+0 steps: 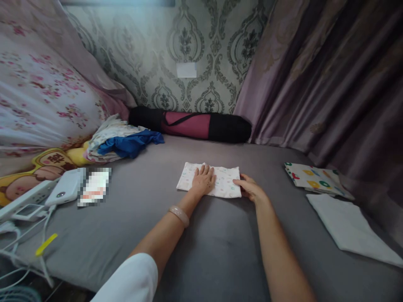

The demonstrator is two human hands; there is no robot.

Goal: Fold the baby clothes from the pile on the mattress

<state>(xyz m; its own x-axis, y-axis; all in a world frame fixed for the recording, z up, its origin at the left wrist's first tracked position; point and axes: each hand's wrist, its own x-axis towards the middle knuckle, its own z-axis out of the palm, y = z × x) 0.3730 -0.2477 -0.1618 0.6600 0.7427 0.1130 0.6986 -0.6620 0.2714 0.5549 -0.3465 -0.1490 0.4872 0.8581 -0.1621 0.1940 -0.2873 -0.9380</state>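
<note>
A folded white cloth (225,176) with a small pastel print lies flat on the grey bed sheet, roughly in the middle of the view. My left hand (203,179) rests palm down on its top, fingers stretched out and a little apart. A pale bangle (179,215) circles the left wrist. At the cloth's right edge, my right hand (252,188) pinches the fabric, thumb above; its other fingers are partly hidden behind the edge.
To the right lie a folded cloth with colourful shapes (317,178) and a plain white folded cloth (349,226). A black and dark red long bag (189,125) lies along the wall. Rumpled clothes (126,142), a power strip (28,197) and cables occupy the left.
</note>
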